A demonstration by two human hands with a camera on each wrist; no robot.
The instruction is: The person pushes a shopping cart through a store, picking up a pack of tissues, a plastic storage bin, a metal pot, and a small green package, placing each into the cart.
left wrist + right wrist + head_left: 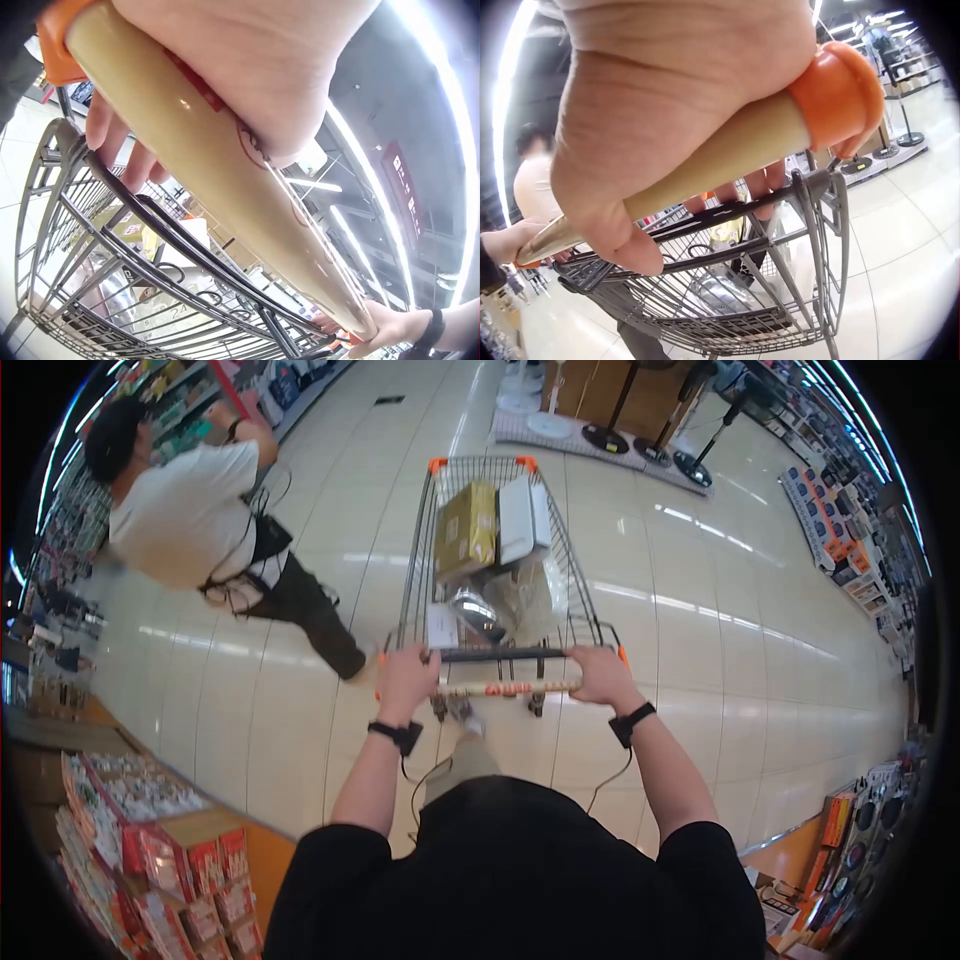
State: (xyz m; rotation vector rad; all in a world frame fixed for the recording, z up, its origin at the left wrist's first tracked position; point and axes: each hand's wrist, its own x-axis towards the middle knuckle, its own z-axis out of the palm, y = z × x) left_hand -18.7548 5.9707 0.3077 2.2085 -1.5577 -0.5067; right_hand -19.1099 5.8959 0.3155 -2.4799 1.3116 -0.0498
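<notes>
Both hands are on the cream-coloured handle [505, 688] of a wire shopping cart [580, 575]. At its left end my left hand [408, 678] holds the bar, palm over the top and fingertips [139, 165] hanging beyond it near the dark cart rim. My right hand [602, 675] grips the other end, against an orange end cap [836, 94], with the thumb coming down on the near side. Inside the cart lie a yellow-gold box [466, 530], a white box [518, 520], a shiny rounded metal item [478, 612] and clear plastic packaging [537, 600].
To the left a person [190, 510] in a white top and dark trousers walks beside the cart. Fans stand on a low platform [600, 448] ahead right. Shelves of boxed goods [840, 530] line the right, and a red-packet display [190, 870] stands near left. Pale tiled floor [700, 660] surrounds the cart.
</notes>
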